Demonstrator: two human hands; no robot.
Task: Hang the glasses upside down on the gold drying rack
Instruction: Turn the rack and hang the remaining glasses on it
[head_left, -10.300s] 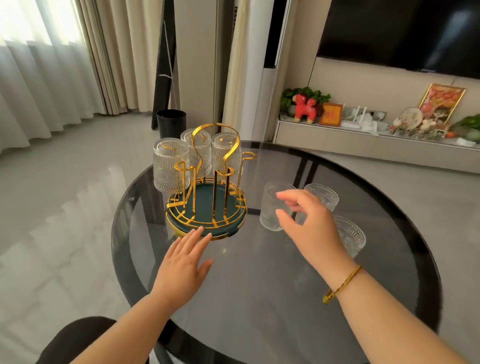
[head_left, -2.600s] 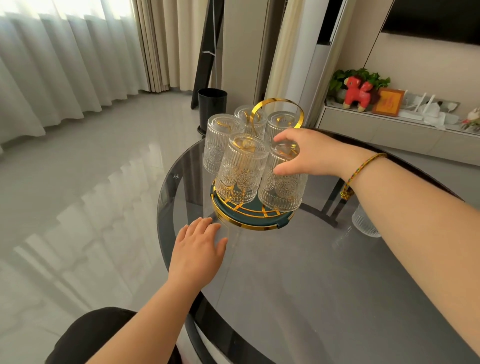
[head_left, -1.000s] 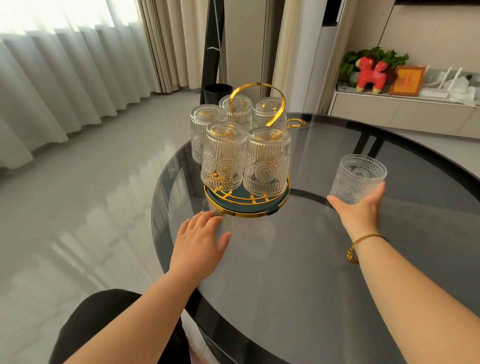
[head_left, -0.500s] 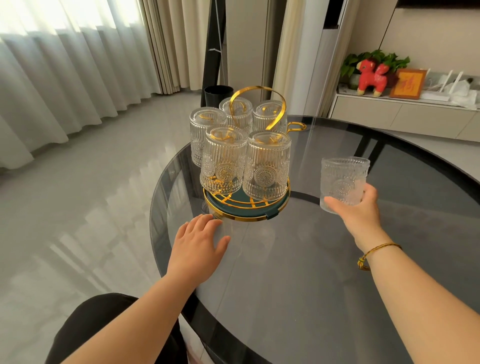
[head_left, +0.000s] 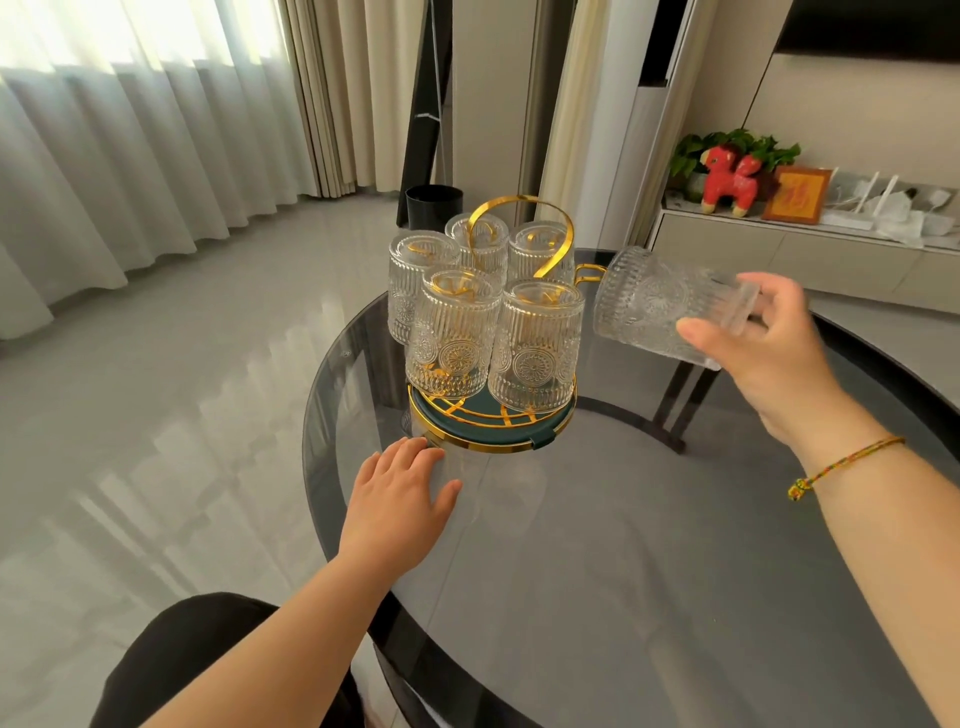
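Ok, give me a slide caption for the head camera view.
Right hand tips the sixth glass toward the gold rack; left hand rests on the table.

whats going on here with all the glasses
A person is loading a gold wire drying rack on a round dark glass table. Five ribbed clear glasses already hang upside down on it. The right hand holds a sixth ribbed glass tipped sideways beside the rack's free gold hook. The left hand rests flat on the table by the rack's base.

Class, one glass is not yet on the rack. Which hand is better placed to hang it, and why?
The right hand: it already holds the glass, tipped beside the rack's empty hook. The left hand lies flat on the table.
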